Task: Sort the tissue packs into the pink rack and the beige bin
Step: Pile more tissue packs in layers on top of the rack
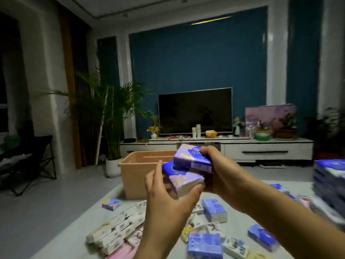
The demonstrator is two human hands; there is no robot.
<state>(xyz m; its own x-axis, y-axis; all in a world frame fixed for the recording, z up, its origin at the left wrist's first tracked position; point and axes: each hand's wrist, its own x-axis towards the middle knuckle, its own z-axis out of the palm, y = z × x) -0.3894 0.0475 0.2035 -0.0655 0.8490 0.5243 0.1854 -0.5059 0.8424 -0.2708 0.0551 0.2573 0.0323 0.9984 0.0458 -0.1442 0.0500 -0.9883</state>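
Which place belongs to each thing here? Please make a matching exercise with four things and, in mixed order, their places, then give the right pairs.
Things
1. upper blue pack
2. lower blue pack
3. beige bin
4. television

Places
A. against the blue wall
B. held in the left hand
C. held in the right hand
D. just behind the two held packs

Pairs: 1-C, 2-B, 3-D, 4-A

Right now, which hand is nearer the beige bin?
Left. The left hand is just in front of the right end of the beige bin; the right hand is farther right.
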